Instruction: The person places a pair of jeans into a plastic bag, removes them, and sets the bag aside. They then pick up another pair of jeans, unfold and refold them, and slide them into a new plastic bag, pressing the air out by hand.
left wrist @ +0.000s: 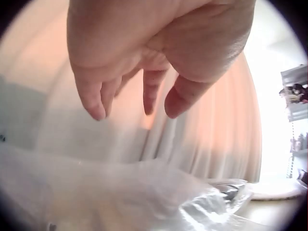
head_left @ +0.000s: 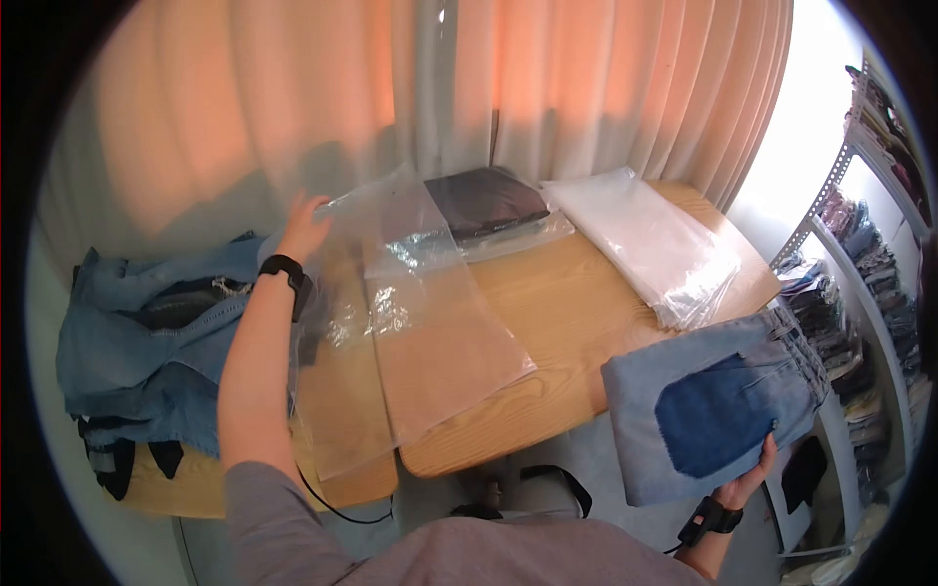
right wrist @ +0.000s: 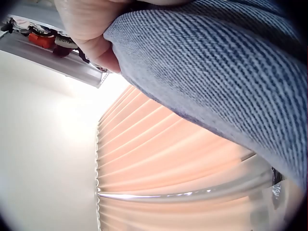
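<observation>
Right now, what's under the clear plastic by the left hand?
Mostly wooden tabletop, seen through the clear plastic; bright glare patches hide whatever lies beneath them.

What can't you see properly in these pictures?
Most fingers of the right hand: head view, hidden under the folded denim.
Rest of the left hand: left wrist view, cut off by the top edge.
Rest of the clear bag: left wrist view, cut off by the bottom edge.
Shelf clothes: head view, too small.

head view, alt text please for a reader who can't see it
A person's right grip holds folded blue jeans, while the left grip is by a clear plastic bag over a wooden table. Rumpled denim lies at left, stacked bags at right.
</observation>
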Action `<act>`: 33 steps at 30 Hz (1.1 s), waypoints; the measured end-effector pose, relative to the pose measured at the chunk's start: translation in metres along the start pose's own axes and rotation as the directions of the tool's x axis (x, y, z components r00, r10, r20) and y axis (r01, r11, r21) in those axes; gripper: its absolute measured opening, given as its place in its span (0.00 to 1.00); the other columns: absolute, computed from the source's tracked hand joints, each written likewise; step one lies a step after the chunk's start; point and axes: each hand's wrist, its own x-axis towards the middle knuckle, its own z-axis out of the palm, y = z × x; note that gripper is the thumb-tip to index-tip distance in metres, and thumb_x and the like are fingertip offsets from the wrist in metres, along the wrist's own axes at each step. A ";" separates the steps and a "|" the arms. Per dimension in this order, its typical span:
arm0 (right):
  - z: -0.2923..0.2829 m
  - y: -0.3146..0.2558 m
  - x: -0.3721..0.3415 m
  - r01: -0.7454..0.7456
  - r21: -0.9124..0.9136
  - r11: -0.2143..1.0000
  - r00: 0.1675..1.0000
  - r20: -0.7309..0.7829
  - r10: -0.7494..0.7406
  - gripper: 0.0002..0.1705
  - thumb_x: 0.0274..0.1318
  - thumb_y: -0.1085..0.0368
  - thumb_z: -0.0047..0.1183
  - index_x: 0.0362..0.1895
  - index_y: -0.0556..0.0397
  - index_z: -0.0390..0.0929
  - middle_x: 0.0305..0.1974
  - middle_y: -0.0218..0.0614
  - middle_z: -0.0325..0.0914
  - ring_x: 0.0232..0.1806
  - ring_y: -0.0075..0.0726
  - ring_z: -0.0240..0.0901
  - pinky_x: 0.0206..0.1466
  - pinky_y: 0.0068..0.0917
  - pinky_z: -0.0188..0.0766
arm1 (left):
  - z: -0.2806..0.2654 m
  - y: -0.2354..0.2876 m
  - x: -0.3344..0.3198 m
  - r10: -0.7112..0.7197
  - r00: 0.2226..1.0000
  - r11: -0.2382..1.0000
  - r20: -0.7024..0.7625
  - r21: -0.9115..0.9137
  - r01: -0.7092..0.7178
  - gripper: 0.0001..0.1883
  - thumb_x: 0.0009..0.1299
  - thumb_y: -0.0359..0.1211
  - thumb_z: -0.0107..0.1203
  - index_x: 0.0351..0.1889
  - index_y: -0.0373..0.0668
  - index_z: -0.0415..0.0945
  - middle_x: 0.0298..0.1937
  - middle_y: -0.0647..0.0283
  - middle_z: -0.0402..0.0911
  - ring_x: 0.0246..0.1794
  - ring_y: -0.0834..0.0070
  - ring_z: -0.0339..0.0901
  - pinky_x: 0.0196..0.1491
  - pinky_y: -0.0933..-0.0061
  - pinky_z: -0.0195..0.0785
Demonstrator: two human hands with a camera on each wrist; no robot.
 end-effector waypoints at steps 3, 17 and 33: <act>0.001 -0.002 0.003 0.014 -0.031 0.999 1.000 0.003 -0.014 0.29 0.55 0.54 0.49 0.56 0.59 0.66 0.54 0.43 0.71 0.54 0.46 0.69 0.59 0.42 0.65 | -0.062 0.065 -0.047 0.111 0.962 0.991 0.249 -0.098 -0.089 0.16 0.60 0.32 0.55 0.47 0.40 0.74 0.57 0.46 0.69 0.62 0.52 0.62 0.63 0.63 0.55; 0.021 -0.015 0.007 -0.112 -0.063 0.992 0.991 0.071 0.116 0.28 0.56 0.53 0.48 0.57 0.55 0.66 0.57 0.41 0.68 0.57 0.46 0.65 0.61 0.45 0.60 | -0.126 0.192 -0.336 -0.022 0.863 0.999 0.504 0.046 -0.001 0.14 0.57 0.32 0.58 0.40 0.39 0.72 0.39 0.57 0.71 0.44 0.58 0.70 0.43 0.63 0.68; 0.017 -0.016 0.002 -0.201 -0.067 0.977 0.973 0.104 0.208 0.32 0.54 0.52 0.49 0.60 0.55 0.63 0.60 0.44 0.65 0.58 0.48 0.64 0.62 0.46 0.60 | -0.101 0.193 -0.308 0.002 0.878 0.977 0.478 0.186 -0.104 0.09 0.57 0.33 0.58 0.33 0.42 0.72 0.33 0.59 0.71 0.37 0.59 0.72 0.38 0.62 0.68</act>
